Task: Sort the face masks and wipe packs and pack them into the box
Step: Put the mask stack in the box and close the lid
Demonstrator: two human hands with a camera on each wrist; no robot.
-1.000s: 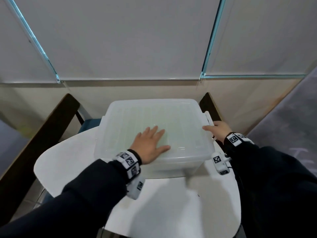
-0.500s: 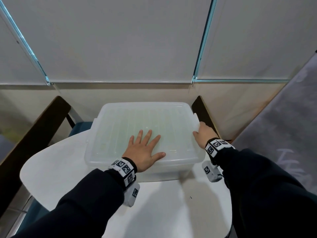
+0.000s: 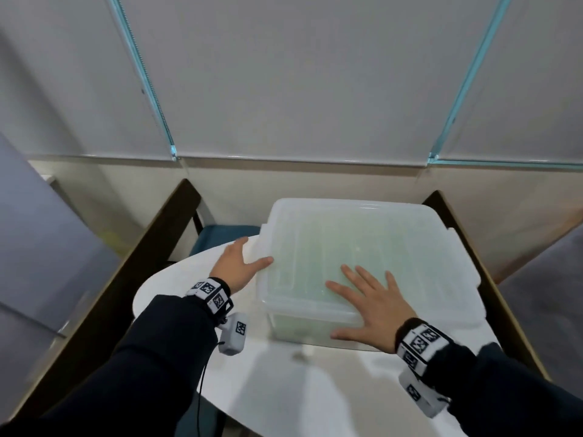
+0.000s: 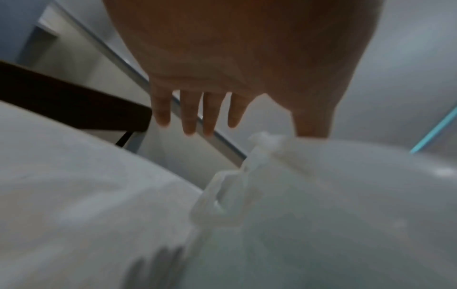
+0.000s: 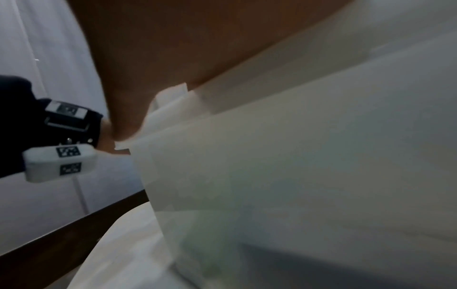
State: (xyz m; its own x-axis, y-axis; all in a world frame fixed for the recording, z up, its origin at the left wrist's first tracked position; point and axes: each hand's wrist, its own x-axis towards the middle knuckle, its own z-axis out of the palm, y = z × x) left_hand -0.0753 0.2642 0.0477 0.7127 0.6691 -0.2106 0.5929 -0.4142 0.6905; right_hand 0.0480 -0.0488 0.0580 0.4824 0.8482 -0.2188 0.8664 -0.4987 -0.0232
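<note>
Translucent whitish box [image 3: 362, 247]; white table [image 3: 284, 389]

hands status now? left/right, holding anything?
Left hand: open, fingers straight, thumb on the left edge of the box lid.
Right hand: open, flat, pressing the lid near the front edge.

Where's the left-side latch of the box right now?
In the left wrist view the latch sits on the translucent box's left edge, just below the left hand, whose thumb lies on the lid beside it, above the white table.
</note>
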